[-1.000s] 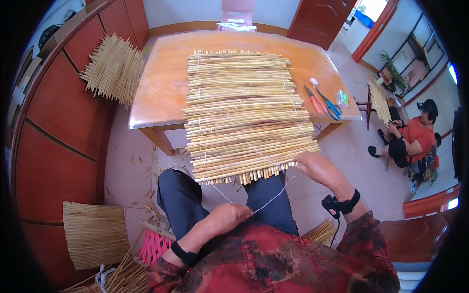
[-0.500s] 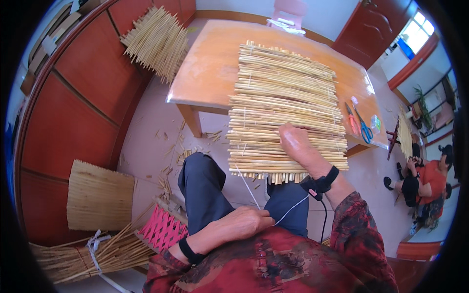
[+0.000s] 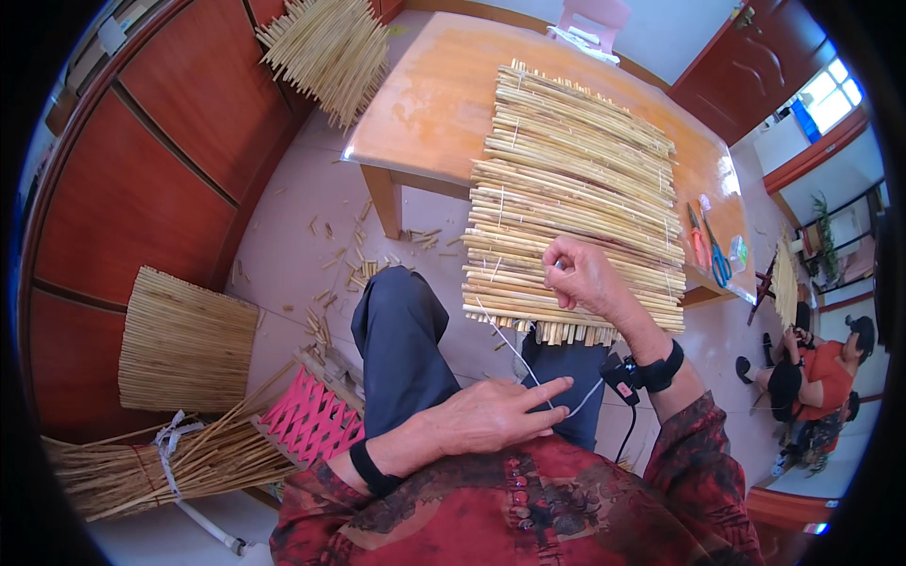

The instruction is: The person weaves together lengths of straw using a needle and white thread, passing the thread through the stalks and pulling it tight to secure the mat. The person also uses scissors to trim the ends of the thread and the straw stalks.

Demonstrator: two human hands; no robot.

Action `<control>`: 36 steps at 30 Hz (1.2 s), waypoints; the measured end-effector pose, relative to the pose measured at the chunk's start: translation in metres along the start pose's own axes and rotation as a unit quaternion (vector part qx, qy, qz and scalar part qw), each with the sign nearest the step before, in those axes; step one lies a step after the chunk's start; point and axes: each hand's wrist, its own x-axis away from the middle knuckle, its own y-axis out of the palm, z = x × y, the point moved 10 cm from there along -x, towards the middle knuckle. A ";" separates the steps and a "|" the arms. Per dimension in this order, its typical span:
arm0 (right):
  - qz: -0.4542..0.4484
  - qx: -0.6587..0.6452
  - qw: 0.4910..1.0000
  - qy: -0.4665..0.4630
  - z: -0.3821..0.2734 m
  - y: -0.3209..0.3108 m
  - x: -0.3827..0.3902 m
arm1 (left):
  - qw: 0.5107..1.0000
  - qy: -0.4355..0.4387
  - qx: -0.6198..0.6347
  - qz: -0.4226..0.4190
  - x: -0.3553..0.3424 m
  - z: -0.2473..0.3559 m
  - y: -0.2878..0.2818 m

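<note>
- Mat (image 3: 576,203) of pale stalks lies partly on the table (image 3: 434,90), its near part jutting past the edge toward the person's legs (image 3: 401,325).
- Right hand (image 3: 587,275) is over the mat's near part, fingers curled, thumb and forefinger pressed together; whether they pinch anything, I cannot tell.
- Left hand (image 3: 505,412) is close to the lap, palm down, fingers loosely spread.
- White cord (image 3: 514,351) runs from the mat's near edge down to the left hand's fingers, then up toward the right wrist.
- Red-handled pliers (image 3: 698,243), blue-handled scissors (image 3: 721,267) and a small box (image 3: 739,253) sit right of the mat on the table.
- Offcuts (image 3: 363,271) litter the floor at left.
- Stalk bundle (image 3: 226,464), tied with white strips, lies lower left, near pink webbing (image 3: 311,417).
- Smaller mat (image 3: 184,344) leans against red cabinets (image 3: 90,222).
- Co-worker (image 3: 823,379) in orange sits far right.
</note>
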 end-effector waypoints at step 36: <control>-0.043 0.354 0.890 -0.283 -0.020 0.068 0.006 | 0.649 -0.442 0.533 0.317 0.082 -0.166 0.054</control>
